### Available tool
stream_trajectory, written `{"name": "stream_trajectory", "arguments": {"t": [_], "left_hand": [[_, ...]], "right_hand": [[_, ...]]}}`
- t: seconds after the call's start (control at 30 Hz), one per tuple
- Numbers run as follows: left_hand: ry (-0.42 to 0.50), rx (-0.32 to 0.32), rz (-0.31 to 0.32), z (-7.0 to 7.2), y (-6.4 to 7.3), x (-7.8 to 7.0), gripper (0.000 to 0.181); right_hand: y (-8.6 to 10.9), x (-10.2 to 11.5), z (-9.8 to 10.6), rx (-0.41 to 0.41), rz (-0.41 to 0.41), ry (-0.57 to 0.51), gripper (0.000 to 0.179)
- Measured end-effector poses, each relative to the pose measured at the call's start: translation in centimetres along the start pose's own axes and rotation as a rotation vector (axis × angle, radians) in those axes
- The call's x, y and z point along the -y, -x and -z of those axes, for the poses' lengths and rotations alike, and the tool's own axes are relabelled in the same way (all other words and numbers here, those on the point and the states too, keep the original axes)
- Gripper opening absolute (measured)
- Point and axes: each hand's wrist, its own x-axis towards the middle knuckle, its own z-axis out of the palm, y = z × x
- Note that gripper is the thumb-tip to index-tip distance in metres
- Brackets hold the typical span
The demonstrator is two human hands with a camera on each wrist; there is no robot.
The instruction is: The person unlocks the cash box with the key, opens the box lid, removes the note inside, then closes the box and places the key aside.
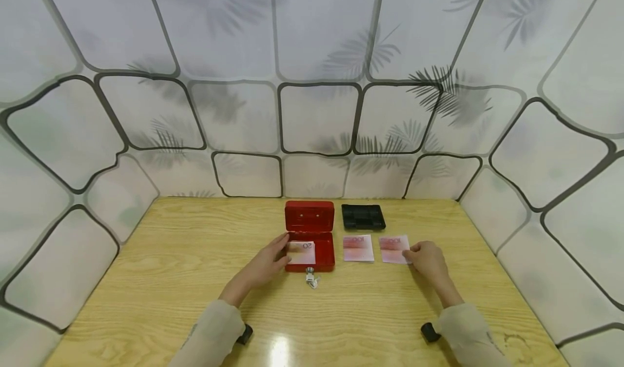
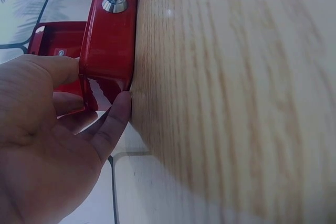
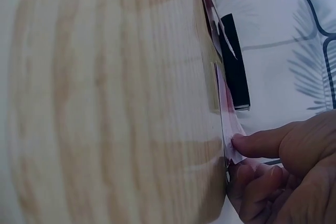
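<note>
A red cash box (image 1: 324,252) stands with its lid raised, and 20 notes (image 1: 301,254) lie in its left part. My left hand (image 1: 265,261) grips the box's left wall. In the left wrist view, the thumb reaches over the rim while the fingers (image 2: 116,121) lie along the outer side. Keys hang from the lock (image 2: 114,3) at the front. To the right lie two stacks of pinkish 100 notes, a left stack (image 1: 358,247) and a right stack (image 1: 391,248). My right hand (image 1: 429,259) pinches the right stack's right edge between thumb and fingers.
A black tray (image 1: 363,217) with compartments lies behind the note stacks, right of the raised lid. Black wrist devices (image 1: 245,334) show at both sleeves. Patterned fabric walls (image 1: 319,118) border the wooden table (image 1: 341,318) at the back and sides.
</note>
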Motion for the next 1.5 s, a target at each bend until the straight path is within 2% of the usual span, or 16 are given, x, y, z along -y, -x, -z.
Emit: {"name": "stream_trajectory", "arguments": {"t": [0.33,0.57,0.97,1.1,1.2,1.5], "left_hand": [[-0.001,0.006,0.006,0.0,0.1,-0.1,0.062],[0.009,0.002,0.013,-0.1,0.2,-0.1,0.061],[0.020,0.005,0.029,-0.1,0.2,-0.3,0.062],[0.020,0.004,0.024,0.0,0.1,-0.4,0.063],[0.020,0.008,0.025,0.0,0.2,-0.4,0.063],[0.002,0.010,0.014,0.0,0.0,-0.2,0.062]], "right_hand": [[0.2,0.4,-0.2,-0.016,-0.019,0.050,0.031],[0.4,0.5,-0.4,-0.027,-0.036,0.052,0.029],[0.6,0.7,0.0,-0.043,-0.060,-0.014,0.050],[0.8,1.4,0.1,-0.085,-0.027,-0.016,0.046],[0.9,2.5,0.1,-0.108,0.035,-0.056,0.039],[1.4,7.0,-1.5,-0.039,0.218,-0.217,0.018]]}}
